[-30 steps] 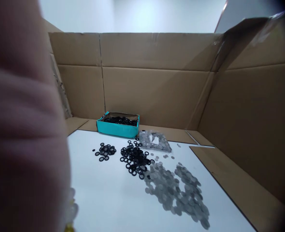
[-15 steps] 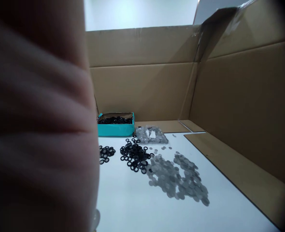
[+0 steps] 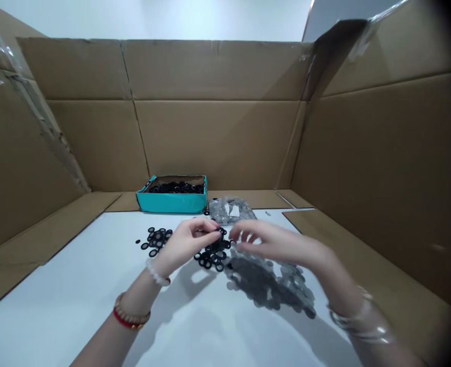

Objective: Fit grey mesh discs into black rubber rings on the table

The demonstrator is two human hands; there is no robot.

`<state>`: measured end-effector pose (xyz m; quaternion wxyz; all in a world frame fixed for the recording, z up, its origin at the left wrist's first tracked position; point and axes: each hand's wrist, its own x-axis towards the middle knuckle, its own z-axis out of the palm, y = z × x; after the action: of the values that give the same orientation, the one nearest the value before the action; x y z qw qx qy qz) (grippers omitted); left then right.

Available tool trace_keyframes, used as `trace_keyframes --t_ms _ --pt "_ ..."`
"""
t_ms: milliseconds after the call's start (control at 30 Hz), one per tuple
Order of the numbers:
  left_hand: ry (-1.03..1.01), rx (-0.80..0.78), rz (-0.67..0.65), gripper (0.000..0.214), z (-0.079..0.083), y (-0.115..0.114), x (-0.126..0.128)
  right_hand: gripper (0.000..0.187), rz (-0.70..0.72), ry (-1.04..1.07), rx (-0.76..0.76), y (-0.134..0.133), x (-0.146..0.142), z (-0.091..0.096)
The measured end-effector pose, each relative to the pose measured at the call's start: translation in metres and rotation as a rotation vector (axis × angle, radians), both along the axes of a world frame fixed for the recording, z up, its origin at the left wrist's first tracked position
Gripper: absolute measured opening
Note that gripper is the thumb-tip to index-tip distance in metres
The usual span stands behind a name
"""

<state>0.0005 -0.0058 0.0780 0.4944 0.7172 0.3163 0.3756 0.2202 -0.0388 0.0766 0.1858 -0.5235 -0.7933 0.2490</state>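
My left hand hovers over a pile of black rings. Its thumb and index fingertips are drawn close in a pinch, and dark rings behind them hide what they hold, if anything. Facing it, my right hand hangs above a spread of translucent grey discs. The fingers of that hand are loosely bent and slightly blurred, thumb apart from the index finger, with nothing visible between them. A smaller group of black rings lies left of my left hand. Both wrists wear bracelets.
At the back stands a turquoise box full of black rings. Beside it lies a clear plastic bag of grey discs with a white label. Cardboard walls enclose the white table at the back and both sides.
A hand that filled the left side, very close to the camera, has left that spot. Both my hands now reach out over the rings and discs.
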Motion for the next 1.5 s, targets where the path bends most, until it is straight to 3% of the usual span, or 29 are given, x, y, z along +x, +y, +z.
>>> trace_keyframes --t_ms 67,133,267,400,533,633,867,1000,1100,1300,1500 --pt "0.057 -0.090 0.011 0.023 -0.032 0.012 0.001 0.020 0.091 -0.119 -0.098 0.016 -0.010 -0.022" --pt "0.063 -0.169 0.009 0.027 -0.052 0.021 0.001 0.028 0.107 -0.197 -0.123 0.030 -0.014 -0.045" --pt "0.034 -0.253 0.036 0.033 -0.061 0.032 0.000 0.026 0.100 -0.156 -0.143 0.040 -0.008 -0.072" --pt "-0.005 -0.348 0.083 0.035 -0.072 0.033 -0.002 0.012 0.086 -0.044 -0.204 0.040 -0.001 -0.078" --pt "-0.194 -0.562 0.105 0.036 -0.092 0.026 0.000 0.013 0.058 0.066 -0.190 0.042 0.003 -0.086" --pt "-0.291 -0.627 0.117 0.036 -0.102 0.022 0.004 0.010 0.051 0.112 -0.201 0.045 0.007 -0.091" --pt "-0.287 -0.609 0.115 0.031 -0.104 0.018 0.008 0.013 0.009 0.123 -0.199 0.046 0.013 -0.077" --pt "-0.282 -0.591 0.107 0.028 -0.100 0.015 0.007 0.018 -0.015 0.260 -0.261 0.046 0.010 -0.071" --pt "-0.279 -0.598 0.117 0.029 -0.099 0.015 0.008 0.019 -0.008 0.278 -0.285 0.044 0.007 -0.071" --pt "-0.297 -0.616 0.122 0.030 -0.099 0.015 0.008 0.017 -0.004 0.123 -0.235 0.043 0.008 -0.075" --pt "-0.313 -0.621 0.097 0.029 -0.100 0.015 0.008 0.017 -0.034 0.251 -0.293 0.044 0.009 -0.083"
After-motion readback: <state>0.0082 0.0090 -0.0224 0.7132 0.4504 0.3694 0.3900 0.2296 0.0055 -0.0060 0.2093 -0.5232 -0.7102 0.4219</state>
